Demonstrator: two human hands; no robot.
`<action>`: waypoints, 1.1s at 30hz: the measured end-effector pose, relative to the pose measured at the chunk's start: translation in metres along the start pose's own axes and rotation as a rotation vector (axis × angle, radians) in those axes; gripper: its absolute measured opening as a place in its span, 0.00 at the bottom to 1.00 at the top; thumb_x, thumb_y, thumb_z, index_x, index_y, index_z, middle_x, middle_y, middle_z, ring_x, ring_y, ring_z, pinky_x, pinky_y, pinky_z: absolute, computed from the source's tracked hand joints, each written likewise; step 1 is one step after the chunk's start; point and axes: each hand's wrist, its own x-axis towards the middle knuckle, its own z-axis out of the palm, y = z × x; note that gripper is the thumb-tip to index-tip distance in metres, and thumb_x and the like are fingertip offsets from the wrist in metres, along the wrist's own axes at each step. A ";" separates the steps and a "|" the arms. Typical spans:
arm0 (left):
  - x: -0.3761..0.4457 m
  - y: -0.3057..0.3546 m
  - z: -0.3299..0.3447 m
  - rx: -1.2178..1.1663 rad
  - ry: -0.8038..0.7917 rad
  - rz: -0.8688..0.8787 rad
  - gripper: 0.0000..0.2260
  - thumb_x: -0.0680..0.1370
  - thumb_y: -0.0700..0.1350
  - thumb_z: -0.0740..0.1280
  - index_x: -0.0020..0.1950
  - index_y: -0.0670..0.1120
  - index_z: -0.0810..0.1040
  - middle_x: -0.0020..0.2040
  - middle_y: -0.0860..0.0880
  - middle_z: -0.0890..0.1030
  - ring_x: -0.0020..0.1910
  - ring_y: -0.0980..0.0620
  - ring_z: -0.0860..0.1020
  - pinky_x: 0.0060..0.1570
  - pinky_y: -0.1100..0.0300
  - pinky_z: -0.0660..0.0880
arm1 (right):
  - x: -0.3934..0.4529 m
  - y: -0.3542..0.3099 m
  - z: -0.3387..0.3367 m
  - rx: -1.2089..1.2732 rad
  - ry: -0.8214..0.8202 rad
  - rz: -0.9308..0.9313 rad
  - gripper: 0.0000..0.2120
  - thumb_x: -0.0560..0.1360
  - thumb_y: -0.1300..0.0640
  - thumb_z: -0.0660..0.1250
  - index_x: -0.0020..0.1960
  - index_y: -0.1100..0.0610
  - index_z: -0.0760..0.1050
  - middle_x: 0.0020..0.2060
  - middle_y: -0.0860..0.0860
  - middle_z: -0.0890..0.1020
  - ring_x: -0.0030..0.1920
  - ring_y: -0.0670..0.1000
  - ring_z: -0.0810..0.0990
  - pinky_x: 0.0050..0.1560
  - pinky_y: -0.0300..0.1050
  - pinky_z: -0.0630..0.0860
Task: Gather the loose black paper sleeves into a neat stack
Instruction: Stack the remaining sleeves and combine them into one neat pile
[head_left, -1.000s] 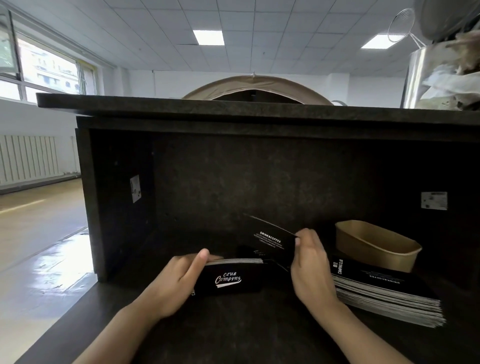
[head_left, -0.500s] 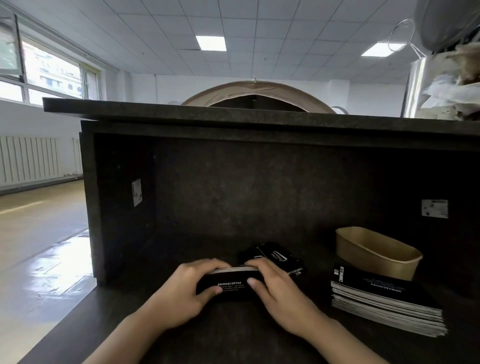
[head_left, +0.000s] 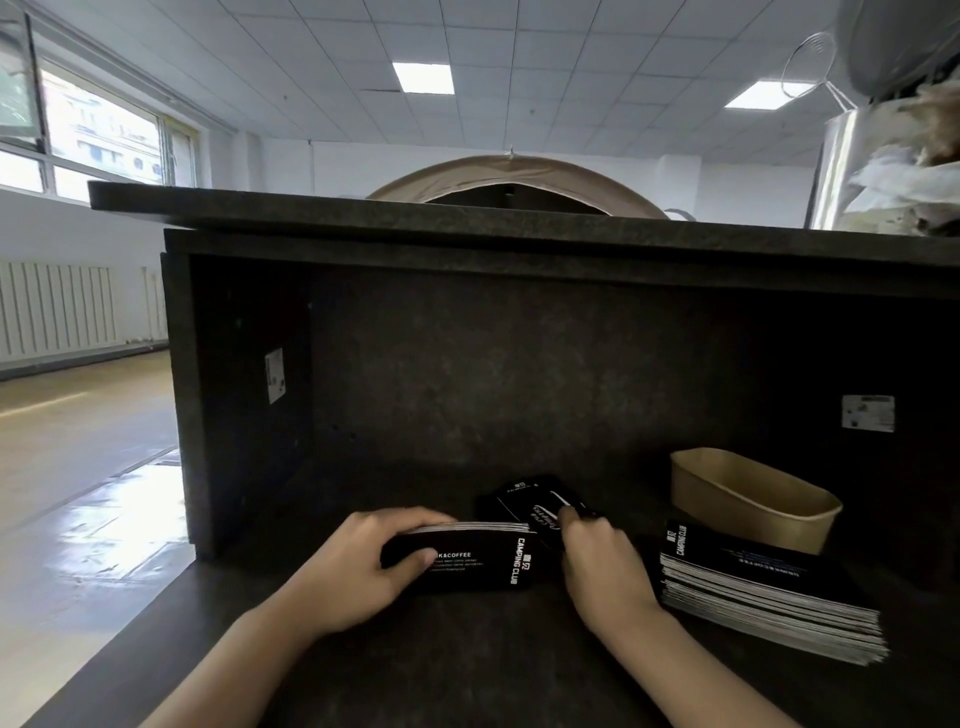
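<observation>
Black paper sleeves, small stack (head_left: 467, 558), white edges showing on top: clamped in the left grip (head_left: 358, 566), thumb on the printed front face, fingers curled over the far edge, resting on the dark table (head_left: 467, 665). Loose sleeves (head_left: 530, 501): lay just beyond the stack; the right grip (head_left: 597, 561) had its fingers curled onto the nearest one, though whether pinched or merely touched could not be told. Larger sleeve pile (head_left: 769, 603): just right of the right grip. Brown paper tray (head_left: 753, 499): behind that pile.
</observation>
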 end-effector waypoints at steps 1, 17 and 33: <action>0.000 0.001 0.000 -0.011 0.003 0.003 0.13 0.79 0.47 0.66 0.62 0.59 0.77 0.56 0.64 0.81 0.58 0.67 0.77 0.59 0.66 0.74 | -0.001 -0.001 -0.001 0.013 0.008 -0.006 0.15 0.77 0.67 0.57 0.62 0.58 0.69 0.55 0.57 0.81 0.56 0.59 0.80 0.52 0.51 0.75; -0.004 0.014 -0.001 -0.296 0.018 -0.115 0.21 0.80 0.57 0.50 0.59 0.56 0.81 0.54 0.62 0.83 0.56 0.64 0.79 0.58 0.69 0.72 | -0.009 -0.002 -0.012 0.392 0.398 0.123 0.09 0.78 0.69 0.57 0.53 0.57 0.70 0.43 0.52 0.79 0.43 0.52 0.81 0.38 0.41 0.72; 0.000 0.006 0.010 0.101 -0.050 0.026 0.25 0.76 0.48 0.70 0.68 0.67 0.66 0.62 0.64 0.73 0.62 0.67 0.72 0.64 0.66 0.71 | -0.015 -0.019 -0.003 0.569 0.016 -0.428 0.19 0.79 0.52 0.63 0.67 0.49 0.62 0.62 0.42 0.67 0.64 0.37 0.65 0.67 0.29 0.60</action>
